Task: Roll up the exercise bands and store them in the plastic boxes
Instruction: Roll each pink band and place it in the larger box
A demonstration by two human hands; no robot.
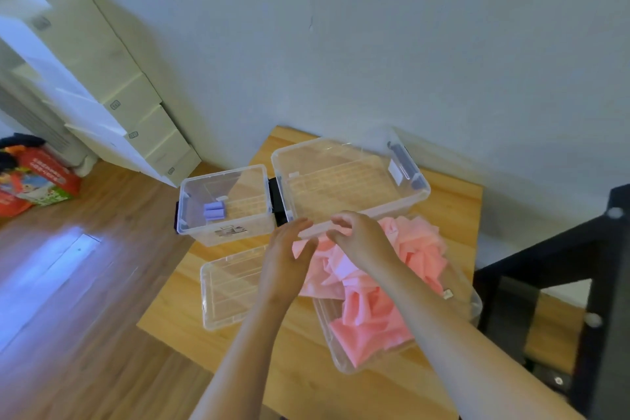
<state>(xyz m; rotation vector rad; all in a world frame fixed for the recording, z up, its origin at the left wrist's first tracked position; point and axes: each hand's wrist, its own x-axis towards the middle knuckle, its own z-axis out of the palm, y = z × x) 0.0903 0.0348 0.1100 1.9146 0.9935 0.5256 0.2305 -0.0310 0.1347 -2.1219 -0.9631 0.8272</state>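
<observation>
A heap of pink exercise bands (419, 249) fills a clear lid or tray (341, 358) at the table's front right. My left hand (286, 256) pinches the end of one pink band (301, 247) between thumb and fingers. My right hand (358, 235) hovers just right of it with curled fingers on the same band. Behind them stands a large clear plastic box (347, 177) with nothing in it. To its left, a small clear box (225, 201) holds two rolled purple bands (214, 211).
A second clear lid (225, 286) lies on the wooden table (293, 378) at the front left. A black frame (586, 283) stands to the right. Stacked cardboard boxes (136, 112) lean by the wall, and a colourful carton (37, 181) sits on the floor.
</observation>
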